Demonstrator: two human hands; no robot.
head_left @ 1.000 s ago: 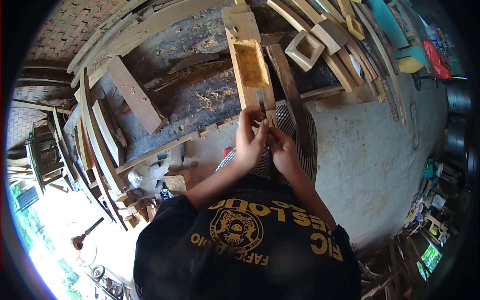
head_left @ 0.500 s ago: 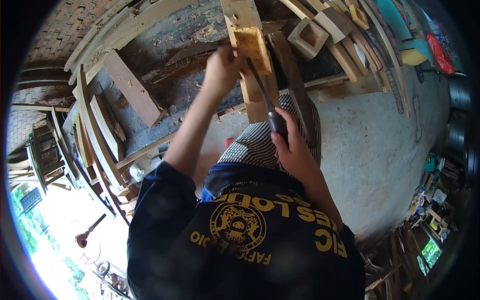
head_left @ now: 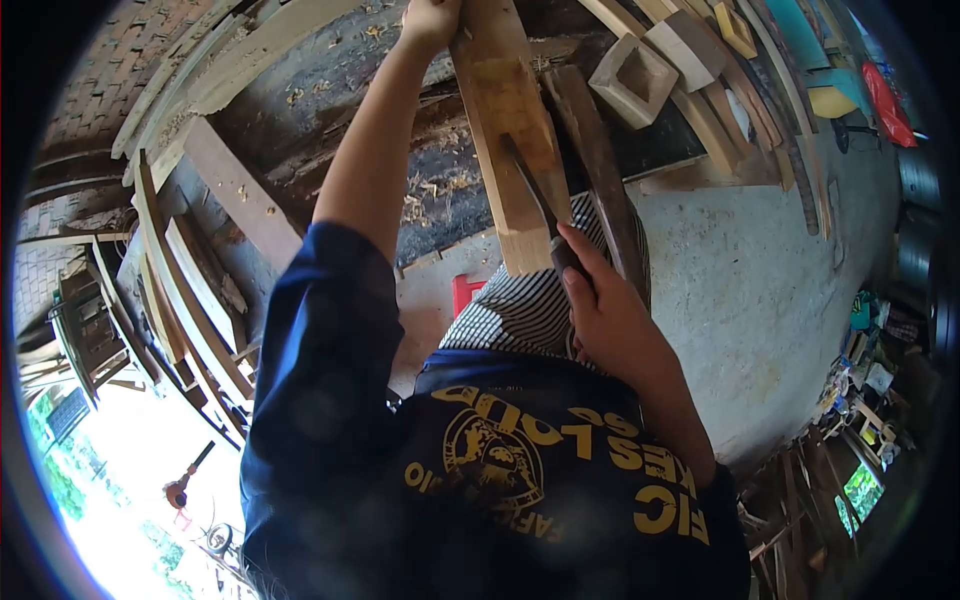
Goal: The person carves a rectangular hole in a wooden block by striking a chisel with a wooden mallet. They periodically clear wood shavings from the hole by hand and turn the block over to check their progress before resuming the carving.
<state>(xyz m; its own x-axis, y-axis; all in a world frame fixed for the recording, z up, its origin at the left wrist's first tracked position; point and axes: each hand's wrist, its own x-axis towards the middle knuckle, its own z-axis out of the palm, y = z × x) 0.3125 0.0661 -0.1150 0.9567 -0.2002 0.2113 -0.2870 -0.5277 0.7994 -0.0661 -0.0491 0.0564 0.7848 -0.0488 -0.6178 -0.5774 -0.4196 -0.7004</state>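
Observation:
My right hand (head_left: 618,312) is closed around the dark handle of a chisel (head_left: 533,190), its index finger stretched along it. The long blade slants up and left, and its tip lies over a pale wooden block (head_left: 525,235). A darker orange hollow shows in the block's upper middle. At the block's far left edge, my left hand (head_left: 432,22) grips the wood, partly cut off by the frame's top. The block's near end lies over my striped-cloth lap (head_left: 515,310). A dark wooden bar (head_left: 598,170) runs beside the block on the right.
A hollowed square wood piece (head_left: 633,82) and several boards lie on the dark bench at upper right. A brown plank (head_left: 243,190) with shavings is at left. Curved timbers (head_left: 185,275) stand farther left. Part of a red stool-like object (head_left: 466,292) shows below.
My left hand has moved from beside the hollow up to the block's far edge. The block has shifted toward me and tilted. My right hand and the chisel have moved slightly toward me.

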